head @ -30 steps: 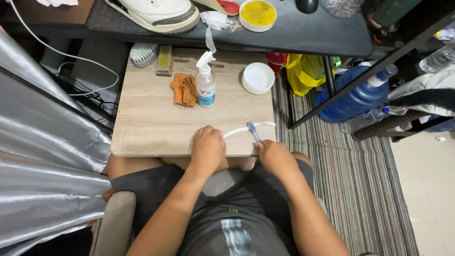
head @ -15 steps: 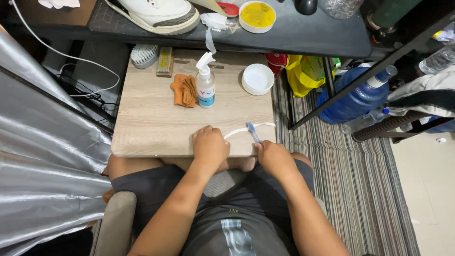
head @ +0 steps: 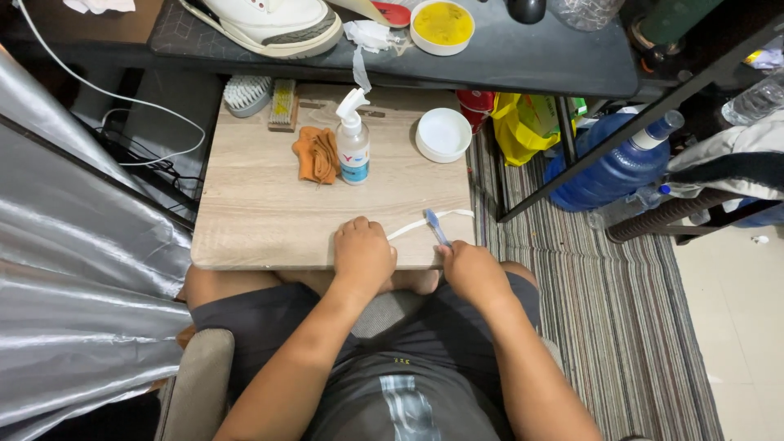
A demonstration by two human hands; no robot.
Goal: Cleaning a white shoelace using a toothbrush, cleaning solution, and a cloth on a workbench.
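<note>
My left hand [head: 363,255] presses down on one end of a white shoelace [head: 425,226] at the near edge of the small wooden table [head: 261,204]. My right hand [head: 474,272] grips a blue toothbrush [head: 436,226] whose head rests on the lace. Both hands are close together at the table's front right corner.
A spray bottle [head: 353,143], an orange cloth [head: 316,154], a white bowl [head: 443,134] and two brushes [head: 247,94] sit on the table. A white sneaker [head: 273,22] and a yellow-filled dish [head: 442,24] are on the dark shelf behind. A blue water jug [head: 612,167] stands right.
The toothbrush head has shifted slightly along the lace; both hands stay at the table's front edge.
</note>
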